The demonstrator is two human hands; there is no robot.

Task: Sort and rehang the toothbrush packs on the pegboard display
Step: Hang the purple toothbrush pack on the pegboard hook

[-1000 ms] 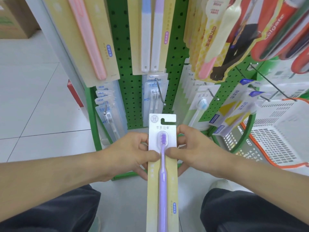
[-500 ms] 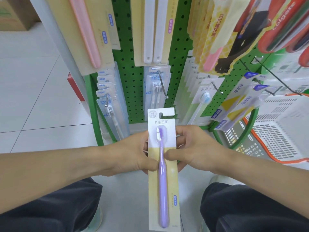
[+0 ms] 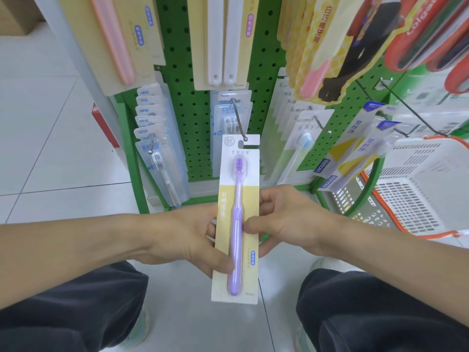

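At the far left I see pale floor tiles [image 3: 50, 138], then a stack of clear packs marked NEW [image 3: 152, 138] hanging on a hook at the left edge of the green pegboard [image 3: 195, 118]. My left hand [image 3: 187, 235] comes in from the left and grips the purple toothbrush pack [image 3: 237, 219] along its left edge, thumb across the front low on the card, fingers curled behind. The pack stands upright in front of the board's lower middle, brush head up, and its hang slot at the top sits right at the tip of the middle metal hook [image 3: 239, 123]; I cannot tell whether the slot is over the tip yet. Behind that hook hang more clear packs [image 3: 232, 113]. My right hand [image 3: 291, 222] pinches the pack's right edge, thumb on the front at the handle, fingers wrapped behind. Further right hangs a blue-headed brush pack [image 3: 304, 143], then yellow and blue packs [image 3: 355, 153] on another hook, and a white basket with orange rim [image 3: 418, 194] at the far right.
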